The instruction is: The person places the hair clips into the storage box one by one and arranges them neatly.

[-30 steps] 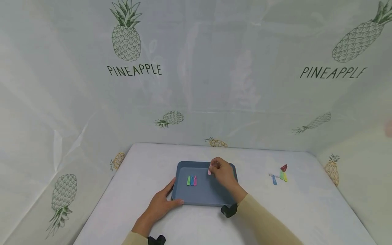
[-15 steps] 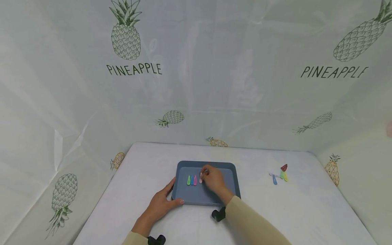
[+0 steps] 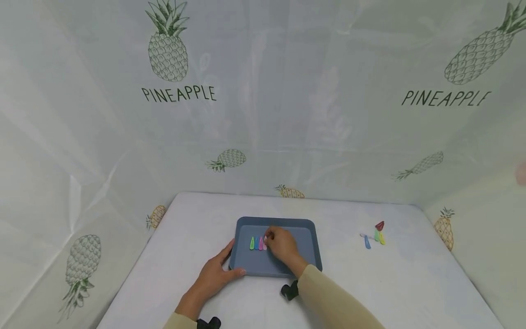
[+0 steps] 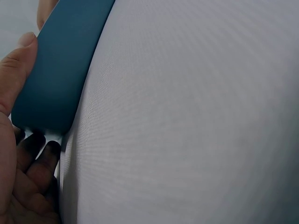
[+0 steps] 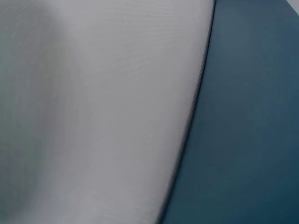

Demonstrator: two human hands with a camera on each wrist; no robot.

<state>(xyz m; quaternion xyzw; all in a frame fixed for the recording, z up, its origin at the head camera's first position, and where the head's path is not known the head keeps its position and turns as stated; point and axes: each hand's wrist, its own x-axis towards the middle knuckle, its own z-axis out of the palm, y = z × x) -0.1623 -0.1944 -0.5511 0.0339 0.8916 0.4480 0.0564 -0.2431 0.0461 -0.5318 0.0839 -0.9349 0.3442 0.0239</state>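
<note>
A blue-grey tray (image 3: 283,221) lies on the white-covered table. In its left half, a green hair clip (image 3: 252,244), a blue hair clip (image 3: 256,244) and a pink hair clip (image 3: 260,245) stand in a row, side by side. My right hand (image 3: 283,245) pinches a pale pink hair clip (image 3: 265,243) at the row's right end; fingertips partly cover it. My left hand (image 3: 214,275) grips the tray's near left corner. In the left wrist view its thumb (image 4: 18,63) presses the rim while the fingers curl by the corner. No hand shows in the right wrist view.
To the right of the tray, several loose hair clips lie in a cluster: a red one (image 3: 380,225), a yellow one (image 3: 382,238), a blue one (image 3: 367,242) and others. A pineapple-print curtain (image 3: 296,114) rises behind the table.
My right hand has moved left and toward me over the tray, bringing the pale pink hair clip beside the pink one. My left hand has stayed at the tray's corner.
</note>
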